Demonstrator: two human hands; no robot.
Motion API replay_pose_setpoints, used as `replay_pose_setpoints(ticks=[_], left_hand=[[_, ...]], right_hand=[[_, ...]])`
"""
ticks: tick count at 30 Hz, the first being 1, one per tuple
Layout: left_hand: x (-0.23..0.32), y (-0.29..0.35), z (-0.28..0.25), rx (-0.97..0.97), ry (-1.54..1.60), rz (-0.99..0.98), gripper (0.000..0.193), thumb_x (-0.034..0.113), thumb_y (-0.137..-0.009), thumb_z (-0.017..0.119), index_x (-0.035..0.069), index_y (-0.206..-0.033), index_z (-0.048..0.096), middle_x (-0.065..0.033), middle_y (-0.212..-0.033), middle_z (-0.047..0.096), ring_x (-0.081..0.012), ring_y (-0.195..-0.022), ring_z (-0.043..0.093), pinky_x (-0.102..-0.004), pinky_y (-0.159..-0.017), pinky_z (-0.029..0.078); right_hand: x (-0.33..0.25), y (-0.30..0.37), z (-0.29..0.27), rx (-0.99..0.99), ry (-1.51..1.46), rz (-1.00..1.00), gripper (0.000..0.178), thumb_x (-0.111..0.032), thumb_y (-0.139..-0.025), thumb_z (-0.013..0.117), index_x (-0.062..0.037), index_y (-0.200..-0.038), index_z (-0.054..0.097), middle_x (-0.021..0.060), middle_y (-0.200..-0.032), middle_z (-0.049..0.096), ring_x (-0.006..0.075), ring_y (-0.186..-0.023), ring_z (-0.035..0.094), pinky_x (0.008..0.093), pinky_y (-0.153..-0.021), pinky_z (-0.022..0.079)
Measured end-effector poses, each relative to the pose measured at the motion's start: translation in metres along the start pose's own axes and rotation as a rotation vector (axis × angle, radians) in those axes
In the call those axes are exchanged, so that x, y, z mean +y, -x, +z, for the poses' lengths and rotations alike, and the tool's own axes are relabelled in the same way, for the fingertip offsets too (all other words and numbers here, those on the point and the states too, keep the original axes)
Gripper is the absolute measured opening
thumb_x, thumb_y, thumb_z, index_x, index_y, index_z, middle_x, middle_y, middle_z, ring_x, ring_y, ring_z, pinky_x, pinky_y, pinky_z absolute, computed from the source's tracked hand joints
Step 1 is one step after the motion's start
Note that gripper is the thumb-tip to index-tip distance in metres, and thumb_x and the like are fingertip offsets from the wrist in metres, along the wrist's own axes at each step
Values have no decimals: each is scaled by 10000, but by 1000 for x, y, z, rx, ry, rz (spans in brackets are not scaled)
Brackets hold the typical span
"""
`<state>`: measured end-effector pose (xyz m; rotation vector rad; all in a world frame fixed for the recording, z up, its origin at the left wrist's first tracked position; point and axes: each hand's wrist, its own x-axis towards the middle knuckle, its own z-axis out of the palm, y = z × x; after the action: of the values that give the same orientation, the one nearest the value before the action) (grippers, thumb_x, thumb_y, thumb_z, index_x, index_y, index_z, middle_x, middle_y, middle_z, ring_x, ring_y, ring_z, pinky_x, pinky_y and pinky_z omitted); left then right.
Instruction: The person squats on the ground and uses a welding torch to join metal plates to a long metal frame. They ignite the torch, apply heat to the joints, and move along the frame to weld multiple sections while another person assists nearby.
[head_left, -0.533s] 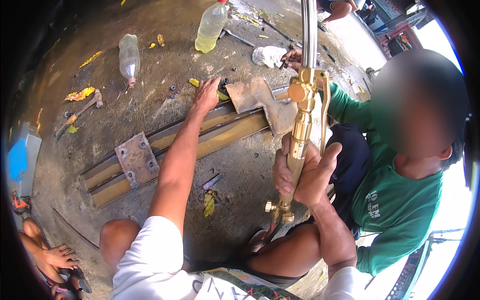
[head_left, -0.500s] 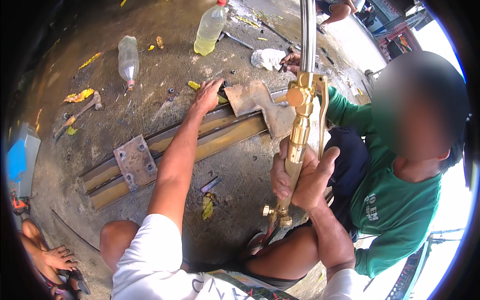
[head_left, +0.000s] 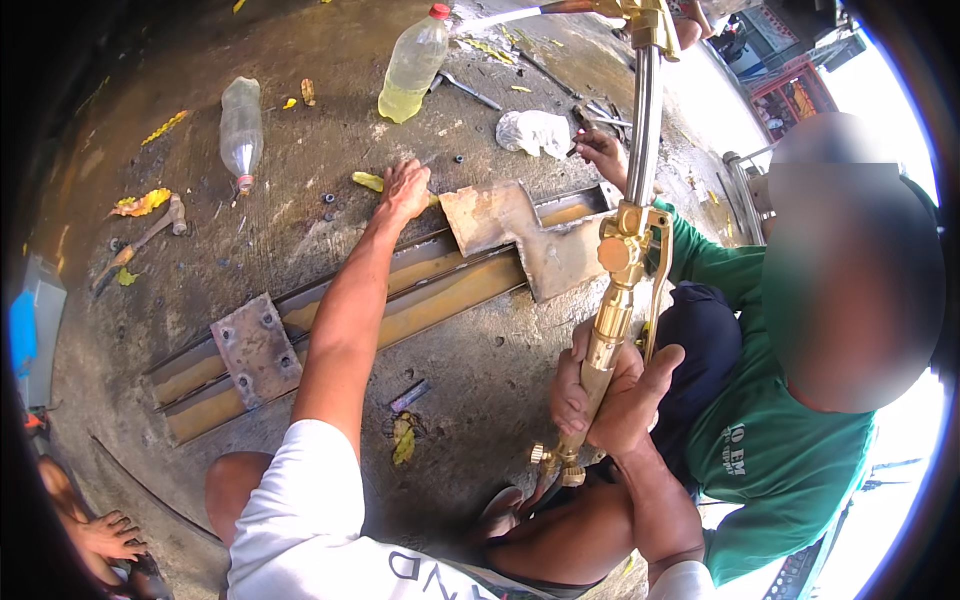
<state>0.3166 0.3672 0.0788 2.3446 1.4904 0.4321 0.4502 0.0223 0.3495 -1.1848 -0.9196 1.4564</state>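
Note:
Upright in my right hand [head_left: 610, 390] is a brass cutting torch [head_left: 620, 320], my fingers closed round its handle below the lever. Its long steel tubes rise to an angled head at the top edge, where a pale streak leaves the copper tip. My left arm stretches across two rusty steel channel bars [head_left: 440, 295]. Beyond them my left hand [head_left: 405, 192] is low over the concrete, fingers bent and close together; whatever they hold is hidden. A small nut [head_left: 458, 158] lies near its fingertips. A stepped steel plate [head_left: 530, 240] and a drilled plate [head_left: 256, 350] rest on the bars.
A person in a green shirt [head_left: 790, 500] crouches at right, one hand [head_left: 603, 155] by a white bag [head_left: 533, 133]. Two plastic bottles [head_left: 415, 65] [head_left: 241, 130], a hammer [head_left: 140, 240] and a wrench [head_left: 470, 90] lie or stand about. Another person's hand [head_left: 112, 537] shows lower left.
The view has shifted, bringing the torch head into the picture at the top. My left hand stays beyond the bars, its fingers now more bent. My right hand keeps its hold on the torch.

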Motion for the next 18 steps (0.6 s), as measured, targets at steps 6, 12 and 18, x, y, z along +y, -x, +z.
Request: replay_pose_setpoints(ticks=[6, 12, 18], left_hand=[[22, 48, -27, 256, 74, -268, 706, 129, -842, 668, 68, -1498, 415, -261, -1549, 353, -482, -1436, 303, -535, -1174, 295], [116, 148, -64, -11, 655, -564, 450, 350, -969, 585, -18, -1223, 630, -234, -1205, 671, -336, -1087, 654, -459, -946, 527], [192, 199, -80, -308, 1691, -469, 545, 504, -997, 561, 13, -1215, 658, -112, -1156, 697, -187, -1040, 649, -351, -892, 500]], right_hand=[[8, -9, -7, 98, -27, 43, 913, -920, -820, 143, -81, -980, 465, 40, -552, 422, 136, -371, 389, 287, -371, 379], [21, -19, -4, 153, 7, 102, 861, -876, -872, 123, -95, -987, 468, 34, -566, 420, 135, -377, 389, 290, -366, 370], [36, -12, -15, 180, -5, 204, 748, -786, -947, 154, -105, -993, 459, 26, -572, 404, 142, -376, 364, 295, -366, 334]])
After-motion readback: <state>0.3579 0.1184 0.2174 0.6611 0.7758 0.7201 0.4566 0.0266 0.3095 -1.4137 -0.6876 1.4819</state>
